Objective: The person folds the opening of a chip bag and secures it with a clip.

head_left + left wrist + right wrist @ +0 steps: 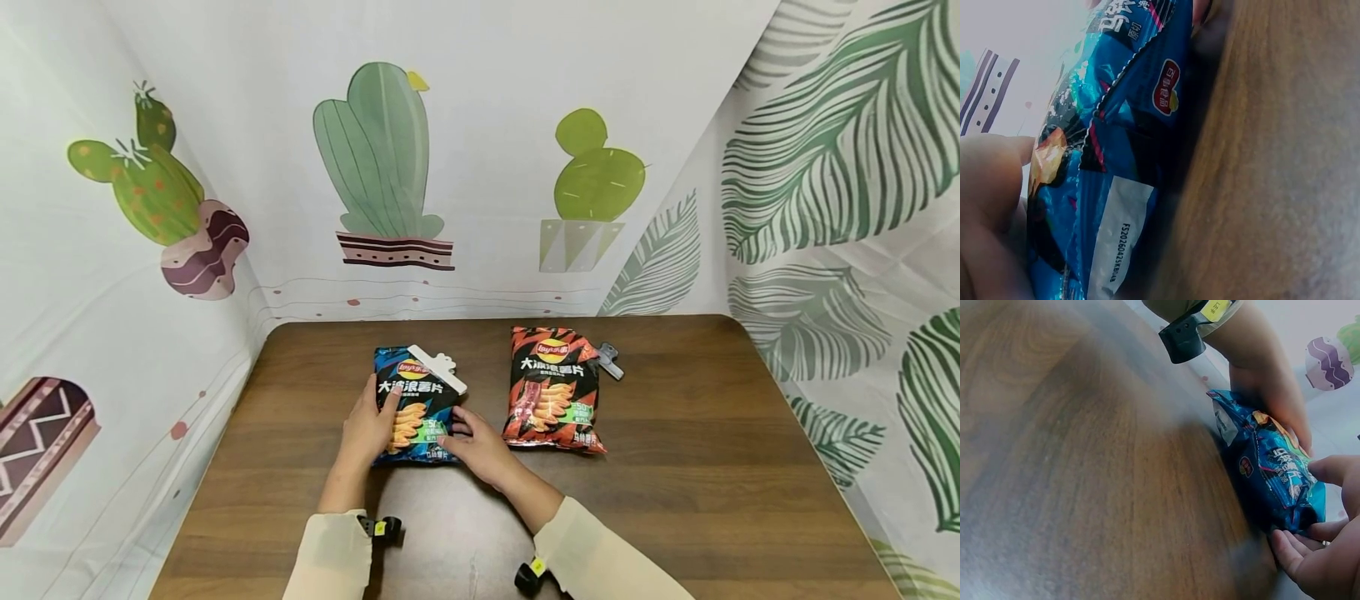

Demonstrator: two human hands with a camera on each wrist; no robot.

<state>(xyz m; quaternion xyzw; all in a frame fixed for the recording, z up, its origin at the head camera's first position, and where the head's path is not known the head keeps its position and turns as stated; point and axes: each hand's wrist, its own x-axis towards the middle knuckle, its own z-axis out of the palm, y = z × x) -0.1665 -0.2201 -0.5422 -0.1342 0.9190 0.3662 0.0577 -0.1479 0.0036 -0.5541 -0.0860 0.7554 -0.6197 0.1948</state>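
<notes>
A blue bag of potato chips (412,425) lies face up on the table, its lower end toward me. Across its upper right corner sits a white clip (437,368). My left hand (371,423) grips the bag's left side, thumb over the front. At the lower right edge, my right hand (480,448) holds the bag; in the right wrist view its thumb is on top and its fingers (1291,547) are tucked at the underside. The left wrist view shows the bag's bottom seam (1094,125) and a pale printed date strip (1121,234).
A red bag of potato chips (553,392) lies to the right of the blue one, with a grey clip (610,360) at its upper right corner. The brown wooden table (712,467) meets a cloth backdrop (495,167) printed with cacti and leaves.
</notes>
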